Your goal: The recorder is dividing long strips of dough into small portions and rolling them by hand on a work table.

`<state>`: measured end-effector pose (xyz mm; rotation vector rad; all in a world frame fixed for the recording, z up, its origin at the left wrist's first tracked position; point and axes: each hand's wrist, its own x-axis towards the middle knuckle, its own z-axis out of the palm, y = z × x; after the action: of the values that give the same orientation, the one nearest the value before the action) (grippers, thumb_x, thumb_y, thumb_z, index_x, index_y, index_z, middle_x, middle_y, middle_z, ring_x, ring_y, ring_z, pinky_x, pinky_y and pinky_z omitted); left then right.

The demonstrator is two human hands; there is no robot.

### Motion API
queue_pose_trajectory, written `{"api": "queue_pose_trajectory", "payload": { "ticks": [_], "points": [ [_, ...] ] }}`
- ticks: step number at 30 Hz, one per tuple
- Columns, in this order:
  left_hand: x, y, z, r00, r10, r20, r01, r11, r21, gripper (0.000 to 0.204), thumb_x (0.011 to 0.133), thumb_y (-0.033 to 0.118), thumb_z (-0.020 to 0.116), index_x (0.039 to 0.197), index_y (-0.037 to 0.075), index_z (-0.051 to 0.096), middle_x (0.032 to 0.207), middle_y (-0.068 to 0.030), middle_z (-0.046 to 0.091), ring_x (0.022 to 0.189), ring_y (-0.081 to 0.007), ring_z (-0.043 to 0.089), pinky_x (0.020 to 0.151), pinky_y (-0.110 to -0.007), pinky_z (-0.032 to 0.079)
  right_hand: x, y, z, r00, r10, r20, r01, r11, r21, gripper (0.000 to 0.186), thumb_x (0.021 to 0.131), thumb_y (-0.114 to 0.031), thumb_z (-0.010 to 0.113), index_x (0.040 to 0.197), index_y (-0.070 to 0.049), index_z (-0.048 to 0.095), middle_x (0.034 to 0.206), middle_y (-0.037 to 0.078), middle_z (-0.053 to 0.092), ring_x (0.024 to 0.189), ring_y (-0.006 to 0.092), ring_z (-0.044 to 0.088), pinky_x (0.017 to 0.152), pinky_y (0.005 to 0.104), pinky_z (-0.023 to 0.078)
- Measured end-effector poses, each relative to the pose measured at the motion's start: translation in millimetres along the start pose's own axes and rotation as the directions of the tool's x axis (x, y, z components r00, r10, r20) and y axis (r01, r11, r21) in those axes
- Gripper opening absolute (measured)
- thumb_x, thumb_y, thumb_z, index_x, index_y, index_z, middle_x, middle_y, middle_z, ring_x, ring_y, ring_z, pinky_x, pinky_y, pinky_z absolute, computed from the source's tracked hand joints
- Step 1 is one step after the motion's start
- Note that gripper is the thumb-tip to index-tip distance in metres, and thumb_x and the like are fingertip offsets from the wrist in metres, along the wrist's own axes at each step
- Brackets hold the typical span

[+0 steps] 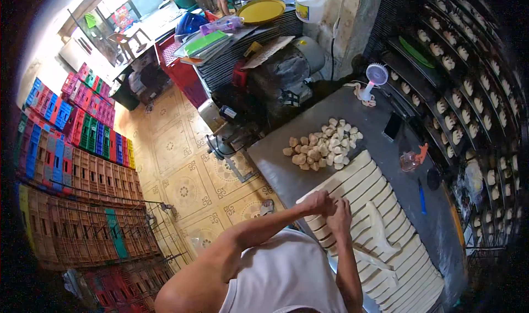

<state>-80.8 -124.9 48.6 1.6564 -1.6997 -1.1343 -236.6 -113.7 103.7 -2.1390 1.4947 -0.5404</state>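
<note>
My left hand (318,202) and my right hand (339,216) meet over the left edge of a wide sheet of pale dough cut into long strips (410,247). The fingers of both are closed and bunched together; whatever is between them is hidden. Two loose dough strips (377,225) lie crosswise on top of the cut sheet, to the right of my hands. Just beyond the sheet, a heap of small dough pieces (325,145) rests on the grey tabletop (286,142), some of them browner than others.
A small fan (376,77), a phone (392,126) and a blue-handled tool (422,196) are along the table's right side. Racks of trays (452,92) bearing dough pieces rise beyond it. Stacked crates (99,175) line the left, across a tiled floor (176,158).
</note>
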Motion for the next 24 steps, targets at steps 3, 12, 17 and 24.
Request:
{"api": "queue_pose_trajectory", "payload": {
  "ticks": [3, 12, 17, 24],
  "points": [
    [-2, 34, -10, 0.994, -0.029, -0.106, 0.051, 0.977, 0.209, 0.034, 0.094, 0.034, 0.055, 0.083, 0.005, 0.068, 0.08, -0.0222, 0.068, 0.078, -0.0424, 0.067, 0.063, -0.051, 0.052, 14, -7, 7, 0.987, 0.088, 0.136, -0.106, 0.986, 0.13, 0.044, 0.082, -0.017, 0.071, 0.119, -0.002, 0.052, 0.115, 0.027, 0.062, 0.107, 0.0479, 0.058, 0.091, 0.0532, 0.047],
    [15, 2, -7, 0.977, -0.041, -0.207, 0.07, 0.989, 0.13, 0.028, 0.093, 0.034, 0.057, 0.086, 0.011, 0.07, 0.077, -0.0159, 0.07, 0.075, -0.0396, 0.069, 0.063, -0.05, 0.054, 1, -11, 3, 0.957, 0.178, 0.23, -0.211, 0.969, 0.125, 0.022, 0.084, -0.023, 0.068, 0.091, -0.002, 0.064, 0.089, 0.024, 0.068, 0.084, 0.0459, 0.066, 0.071, 0.0537, 0.051],
    [39, 7, -49, 0.853, 0.282, -0.44, -0.217, 0.957, 0.193, 0.056, 0.089, 0.029, 0.067, 0.131, 0.0, 0.045, 0.128, -0.0294, 0.053, 0.106, -0.045, 0.06, 0.084, -0.051, 0.051, 42, -17, -8, 0.988, 0.076, 0.132, -0.103, 0.973, 0.206, 0.025, 0.091, -0.023, 0.064, 0.098, 0.0, 0.055, 0.09, 0.028, 0.066, 0.087, 0.048, 0.064, 0.073, 0.0528, 0.05],
    [14, -11, -26, 0.999, -0.014, 0.041, 0.013, 0.999, 0.043, 0.03, 0.085, 0.029, 0.065, 0.087, 0.0, 0.063, 0.089, -0.0274, 0.068, 0.086, -0.0428, 0.068, 0.071, -0.05, 0.052, 19, 4, 20, 0.977, -0.155, 0.144, 0.124, 0.971, 0.204, 0.07, 0.078, -0.013, 0.076, 0.137, 0.004, 0.042, 0.123, 0.03, 0.057, 0.115, 0.0471, 0.055, 0.095, 0.0504, 0.048]
  ]
}}
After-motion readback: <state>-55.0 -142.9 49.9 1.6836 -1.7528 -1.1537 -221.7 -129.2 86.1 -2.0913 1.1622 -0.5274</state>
